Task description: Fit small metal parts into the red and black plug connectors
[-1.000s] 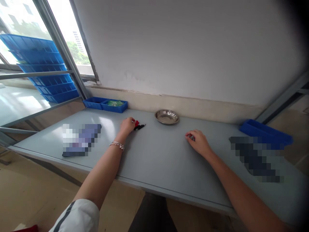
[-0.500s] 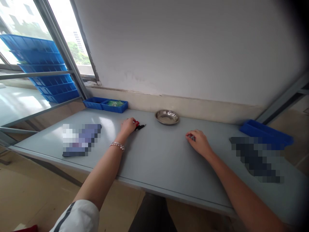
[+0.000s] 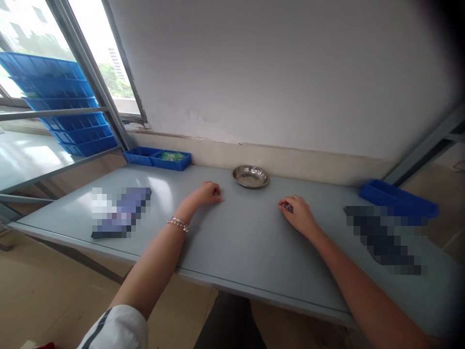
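My left hand (image 3: 208, 194) is over the grey table, left of the steel dish, with its fingers curled and thumb below them. A small dark bit shows between fingers and thumb; the rest of what it holds, if anything, is hidden. My right hand (image 3: 297, 211) rests on the table right of the dish. Its fingers are curled around several small grey metal pieces (image 3: 288, 207), partly covered by the hand. The shallow round steel dish (image 3: 250, 183) stands by the wall, between and beyond both hands, touched by neither.
Two small blue bins (image 3: 170, 162) stand at the back left, the right one holding green-and-clear plastic. A blue bin (image 3: 399, 199) lies at the right, beside a blurred-out dark item (image 3: 385, 240). Another blurred item (image 3: 127, 211) lies left. Stacked blue crates (image 3: 80, 104) stand beyond the frame.
A red and black object beside my left hand's fingertips no longer shows. My left hand has shifted slightly right and turned, its thumb side now visible. My right hand has stayed in place.
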`<state>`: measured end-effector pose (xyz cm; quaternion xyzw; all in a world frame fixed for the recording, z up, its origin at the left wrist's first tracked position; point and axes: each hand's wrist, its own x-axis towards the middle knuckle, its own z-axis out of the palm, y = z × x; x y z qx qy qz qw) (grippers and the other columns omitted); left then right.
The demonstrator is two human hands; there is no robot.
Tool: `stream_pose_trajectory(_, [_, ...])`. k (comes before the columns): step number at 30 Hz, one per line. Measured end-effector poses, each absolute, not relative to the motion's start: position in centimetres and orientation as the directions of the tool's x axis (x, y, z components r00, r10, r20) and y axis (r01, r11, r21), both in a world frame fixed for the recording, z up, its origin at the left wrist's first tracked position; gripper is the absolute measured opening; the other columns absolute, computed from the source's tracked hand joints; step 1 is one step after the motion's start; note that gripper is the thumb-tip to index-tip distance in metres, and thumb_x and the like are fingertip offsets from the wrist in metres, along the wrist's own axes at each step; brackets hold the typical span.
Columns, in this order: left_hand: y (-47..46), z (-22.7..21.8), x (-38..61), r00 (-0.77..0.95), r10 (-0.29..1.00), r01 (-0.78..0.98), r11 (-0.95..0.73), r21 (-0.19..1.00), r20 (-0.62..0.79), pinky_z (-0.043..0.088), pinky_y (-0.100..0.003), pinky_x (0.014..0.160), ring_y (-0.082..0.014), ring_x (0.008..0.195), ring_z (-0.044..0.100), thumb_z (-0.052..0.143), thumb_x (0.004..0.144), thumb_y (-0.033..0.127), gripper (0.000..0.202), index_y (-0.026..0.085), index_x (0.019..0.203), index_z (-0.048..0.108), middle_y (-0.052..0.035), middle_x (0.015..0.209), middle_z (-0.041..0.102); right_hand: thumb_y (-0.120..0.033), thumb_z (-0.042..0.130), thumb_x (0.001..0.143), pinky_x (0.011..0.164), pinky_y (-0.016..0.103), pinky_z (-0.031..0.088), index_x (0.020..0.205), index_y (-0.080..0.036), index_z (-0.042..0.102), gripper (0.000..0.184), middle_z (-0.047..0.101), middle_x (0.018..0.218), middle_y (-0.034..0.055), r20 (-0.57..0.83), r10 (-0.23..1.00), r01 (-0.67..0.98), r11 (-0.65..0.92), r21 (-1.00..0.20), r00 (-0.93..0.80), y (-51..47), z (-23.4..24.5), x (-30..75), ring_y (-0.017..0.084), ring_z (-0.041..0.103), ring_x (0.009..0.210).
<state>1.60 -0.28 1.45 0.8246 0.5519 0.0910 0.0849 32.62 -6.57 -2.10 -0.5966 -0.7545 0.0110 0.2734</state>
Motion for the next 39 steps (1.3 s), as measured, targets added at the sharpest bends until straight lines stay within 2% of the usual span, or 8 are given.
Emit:
stream_pose_trajectory(4, [-0.2, 1.0, 1.8, 0.363, 0.931, 0.904, -0.359, 0.233, 0.029, 0.039, -0.026, 0.067, -0.0180, 0.075, 0.054, 0.059, 0.067, 0.034, 0.016, 0.020, 0.074, 0.062, -0.0033, 0.074, 0.058, -0.026, 0.047, 0.075, 0.066, 0.031, 0.038, 0.075, -0.020, 0.061, 0.015, 0.057, 0.076, 0.0064, 0.395, 0.907, 0.893, 0.290, -0.343, -0.143, -6.6, -2.2, 32.6, 0.019, 0.050, 0.077])
stream_pose_trajectory(8, [-0.2, 0.7, 1.6, 0.302, 0.949, 0.925, -0.315, 0.212, 0.092, 0.040, -0.026, 0.071, -0.0189, 0.083, 0.053, 0.054, 0.071, 0.026, 0.015, 0.018, 0.082, 0.060, -0.0066, 0.087, 0.057, -0.026, 0.048, 0.075, 0.066, 0.031, 0.038, 0.076, -0.020, 0.061, 0.015, 0.057, 0.077, 0.0066, 0.378, 0.916, 0.895, 0.278, -0.348, -0.137, -6.5, -2.1, 32.7, 0.019, 0.050, 0.077])
stream_pose_trajectory(11, [-0.3, 0.7, 1.3, 0.198, 0.975, 0.957, -0.215, 0.194, 0.105, 0.041, -0.028, 0.071, -0.0210, 0.088, 0.052, 0.052, 0.073, 0.026, 0.021, 0.019, 0.092, 0.056, -0.0083, 0.095, 0.054, -0.026, 0.047, 0.075, 0.066, 0.031, 0.038, 0.076, -0.020, 0.061, 0.016, 0.056, 0.076, 0.0063, 0.378, 0.915, 0.893, 0.283, -0.351, -0.142, -6.5, -2.1, 32.7, 0.019, 0.050, 0.077])
stream_pose_trajectory(15, [-0.8, 1.1, 1.3, 0.112, 0.991, 0.978, -0.123, 0.169, 0.075, 0.041, -0.030, 0.069, -0.0225, 0.088, 0.053, 0.051, 0.073, 0.029, 0.023, 0.021, 0.095, 0.054, -0.0082, 0.099, 0.054, -0.026, 0.046, 0.076, 0.066, 0.031, 0.038, 0.076, -0.020, 0.061, 0.016, 0.056, 0.076, 0.0060, 0.376, 0.915, 0.888, 0.290, -0.356, -0.148, -6.6, -2.1, 32.6, 0.019, 0.050, 0.077])
stream_pose_trajectory(24, [-1.3, 1.9, 1.8, -0.024, 0.998, 0.997, 0.020, 0.080, 0.060, 0.043, -0.030, 0.064, -0.0245, 0.086, 0.054, 0.052, 0.071, 0.031, 0.022, 0.020, 0.089, 0.060, -0.0100, 0.096, 0.058, -0.025, 0.046, 0.076, 0.066, 0.030, 0.038, 0.076, -0.019, 0.061, 0.015, 0.056, 0.075, 0.0061, 0.379, 0.911, 0.888, 0.301, -0.347, -0.160, -6.6, -2.1, 32.6, 0.018, 0.050, 0.076])
stream_pose_trajectory(32, [-2.1, 2.4, 2.8, -0.011, 0.997, 1.000, 0.012, -0.008, 0.081, 0.043, -0.029, 0.061, -0.0243, 0.080, 0.057, 0.050, 0.069, 0.020, 0.021, 0.016, 0.086, 0.062, -0.0122, 0.090, 0.061, -0.026, 0.047, 0.075, 0.068, 0.032, 0.039, 0.075, -0.019, 0.061, 0.016, 0.057, 0.077, 0.0073, 0.397, 0.908, 0.891, 0.287, -0.353, -0.135, -6.6, -2.2, 32.6, 0.020, 0.050, 0.079])
stream_pose_trajectory(36, [-2.2, 2.7, 3.3, 0.016, 0.996, 0.998, -0.021, 0.055, 0.089, 0.042, -0.028, 0.058, -0.0243, 0.079, 0.057, 0.053, 0.067, 0.024, 0.021, 0.017, 0.084, 0.063, -0.0111, 0.088, 0.062, -0.028, 0.046, 0.075, 0.068, 0.033, 0.038, 0.075, -0.019, 0.061, 0.017, 0.057, 0.077, 0.0074, 0.425, 0.896, 0.885, 0.295, -0.360, -0.125, -6.7, -2.1, 32.5, 0.021, 0.050, 0.078])
stream_pose_trajectory(39, [-2.7, 2.9, 4.5, 0.138, 0.985, 0.972, -0.155, 0.174, 0.106, 0.041, -0.026, 0.060, -0.0214, 0.078, 0.057, 0.054, 0.067, 0.027, 0.019, 0.019, 0.081, 0.063, -0.0071, 0.083, 0.064, -0.032, 0.045, 0.077, 0.070, 0.035, 0.038, 0.075, -0.019, 0.061, 0.020, 0.057, 0.078, 0.0081, 0.470, 0.877, 0.870, 0.310, -0.384, -0.106, -7.0, -1.6, 32.0, 0.021, 0.050, 0.080])
